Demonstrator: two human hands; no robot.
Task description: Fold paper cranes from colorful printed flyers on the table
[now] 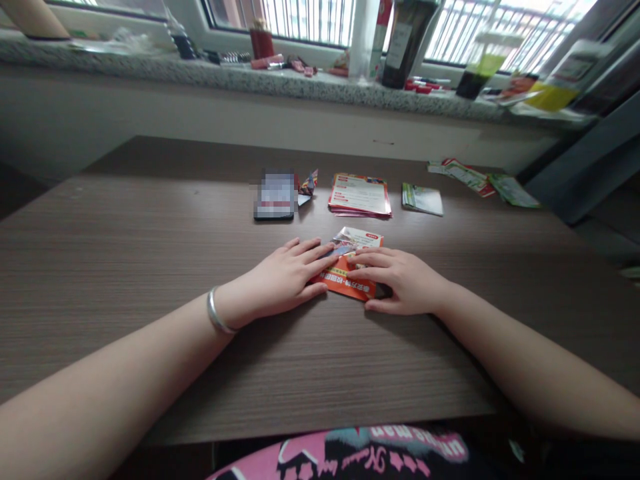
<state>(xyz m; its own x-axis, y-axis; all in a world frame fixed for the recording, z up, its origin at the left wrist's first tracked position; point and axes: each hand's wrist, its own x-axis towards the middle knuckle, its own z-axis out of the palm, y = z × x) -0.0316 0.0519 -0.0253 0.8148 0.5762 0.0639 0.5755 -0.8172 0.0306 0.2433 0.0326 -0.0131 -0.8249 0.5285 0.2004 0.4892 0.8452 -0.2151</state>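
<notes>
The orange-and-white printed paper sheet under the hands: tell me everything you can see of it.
The orange-and-white printed paper sheet looks thin, with an orange band of pale characters nearest the person and a white section bearing a red label at the far side. It lies on the brown wood-grain table, nearer than the stack of red-edged printed sheets. Fingers of the left hand and right hand rest over its sides; they hide too much to confirm any folds.

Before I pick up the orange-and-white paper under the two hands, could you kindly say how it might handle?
The orange-and-white paper is probably light and bendable, since it looks thin. It may slide if pushed, as the tabletop beneath looks smooth.
</notes>
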